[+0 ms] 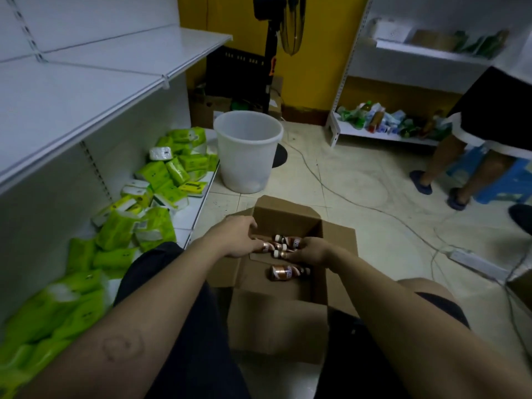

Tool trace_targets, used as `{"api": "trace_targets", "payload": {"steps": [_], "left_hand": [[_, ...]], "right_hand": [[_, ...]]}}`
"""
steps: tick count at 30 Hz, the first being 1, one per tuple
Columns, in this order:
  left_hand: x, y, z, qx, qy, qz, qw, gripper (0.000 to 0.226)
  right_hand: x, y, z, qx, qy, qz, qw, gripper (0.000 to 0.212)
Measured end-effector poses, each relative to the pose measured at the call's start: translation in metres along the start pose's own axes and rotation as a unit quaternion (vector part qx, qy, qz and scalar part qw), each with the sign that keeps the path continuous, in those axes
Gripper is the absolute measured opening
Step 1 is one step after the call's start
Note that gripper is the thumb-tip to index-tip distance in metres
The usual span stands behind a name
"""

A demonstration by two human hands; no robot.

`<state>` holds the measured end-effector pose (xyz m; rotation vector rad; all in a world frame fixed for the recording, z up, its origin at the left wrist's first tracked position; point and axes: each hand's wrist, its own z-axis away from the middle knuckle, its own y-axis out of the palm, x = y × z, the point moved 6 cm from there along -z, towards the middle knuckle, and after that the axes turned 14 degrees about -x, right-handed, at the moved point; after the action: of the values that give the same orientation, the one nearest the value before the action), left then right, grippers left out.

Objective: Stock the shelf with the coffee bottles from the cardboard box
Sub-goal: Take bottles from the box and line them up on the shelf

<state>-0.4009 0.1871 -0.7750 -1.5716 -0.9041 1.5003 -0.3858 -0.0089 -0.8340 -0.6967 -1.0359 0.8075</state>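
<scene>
1. White shelf (86, 90) runs along the left wall in several tiers.
2. Cardboard box (276, 321) sits open on the floor between the person's knees, just beside the shelf.
3. Pale bucket (247, 156) stands on the floor beyond the box.
4. Green packs (155, 174) lie heaped on the shelf's bottom tier.
5. Left hand (233, 240) and right hand (309, 250) reach into the box, each curled round one of the bottles (283, 243).
6. Brown bottles lie on their sides in the box; a lone bottle (285, 272) lies apart, nearer the person.
</scene>
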Motion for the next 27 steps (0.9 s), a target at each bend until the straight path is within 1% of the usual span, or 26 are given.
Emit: {"api": "trace_targets", "payload": {"steps": [3, 5, 7, 8, 10, 11, 12, 13, 14, 16, 20, 22, 25, 27], "left_hand": [[0.003, 0.013, -0.011, -0.008, -0.02, -0.009, 1.0, 0.052], [0.007, 0.026, -0.019, -0.028, -0.056, 0.004, 0.998, 0.043], [0.009, 0.042, -0.028, -0.025, -0.09, 0.011, 0.996, 0.039], [0.009, 0.051, -0.033, -0.018, -0.099, 0.009, 0.995, 0.038], [0.009, 0.068, -0.043, -0.011, -0.112, 0.007, 0.994, 0.035], [0.01, 0.078, -0.05, -0.007, -0.119, 0.006, 0.993, 0.035], [0.011, 0.089, -0.056, 0.001, -0.126, 0.003, 0.992, 0.037], [0.013, 0.1, -0.062, 0.013, -0.133, -0.001, 0.991, 0.038], [0.017, 0.111, -0.069, 0.025, -0.141, -0.003, 0.99, 0.039], [0.026, 0.134, -0.082, 0.049, -0.153, -0.013, 0.987, 0.042], [0.048, 0.185, -0.109, 0.123, -0.168, -0.033, 0.977, 0.047], [0.06, 0.21, -0.125, 0.162, -0.173, -0.053, 0.97, 0.044], [0.075, 0.246, -0.151, 0.208, -0.181, -0.083, 0.958, 0.049], [0.087, 0.272, -0.168, 0.223, -0.173, -0.082, 0.956, 0.053]], "right_hand": [[-0.015, 0.025, -0.027, 0.03, 0.041, -0.044, 0.998, 0.053], [-0.019, 0.039, -0.039, 0.046, 0.063, -0.068, 0.995, 0.048], [-0.022, 0.047, -0.051, 0.048, 0.081, -0.102, 0.99, 0.044], [-0.024, 0.052, -0.058, 0.044, 0.088, -0.123, 0.988, 0.038], [-0.028, 0.058, -0.069, 0.018, 0.1, -0.152, 0.983, 0.015], [-0.03, 0.06, -0.076, 0.001, 0.102, -0.158, 0.982, 0.015], [-0.033, 0.063, -0.083, -0.011, 0.104, -0.158, 0.982, 0.017], [-0.035, 0.067, -0.09, -0.015, 0.103, -0.154, 0.983, 0.023], [-0.036, 0.072, -0.097, -0.008, 0.099, -0.143, 0.985, 0.029], [-0.04, 0.085, -0.11, 0.013, 0.097, -0.131, 0.987, 0.033], [-0.059, 0.114, -0.141, 0.032, 0.157, -0.146, 0.976, 0.033], [-0.067, 0.13, -0.157, 0.043, 0.173, -0.153, 0.972, 0.036], [-0.083, 0.156, -0.177, 0.077, 0.191, -0.14, 0.969, 0.038], [-0.097, 0.176, -0.193, 0.087, 0.223, -0.145, 0.96, 0.046]]}}
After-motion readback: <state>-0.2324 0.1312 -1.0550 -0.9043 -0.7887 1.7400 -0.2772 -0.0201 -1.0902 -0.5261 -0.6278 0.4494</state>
